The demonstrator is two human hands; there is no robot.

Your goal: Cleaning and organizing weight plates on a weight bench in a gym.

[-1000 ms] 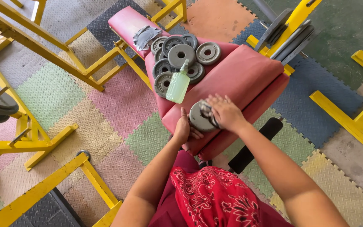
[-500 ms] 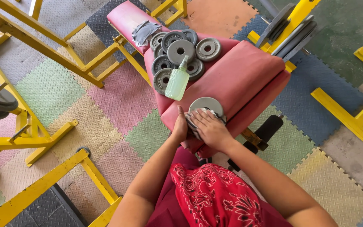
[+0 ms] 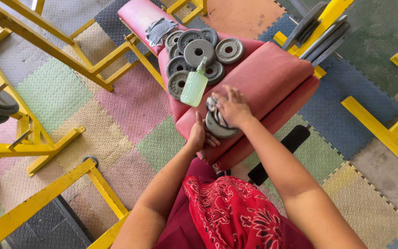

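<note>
Compared with half a second ago, the right hand (image 3: 232,107) has slid up and over the grey weight plate (image 3: 219,128), pressing a striped cloth (image 3: 213,110) against its face with fingers spread; the wiping looks to be in mid-stroke. The left hand (image 3: 198,135) still cups the plate's lower edge, steadying it on the near end of the red padded bench (image 3: 272,78), just below centre of the frame. Above it lie a pale green spray bottle (image 3: 194,86) and a pile of grey plates (image 3: 199,53). The floor (image 3: 130,99) is interlocking foam mats in faded colours, with yellow steel frames (image 3: 47,41) at left and right.
</note>
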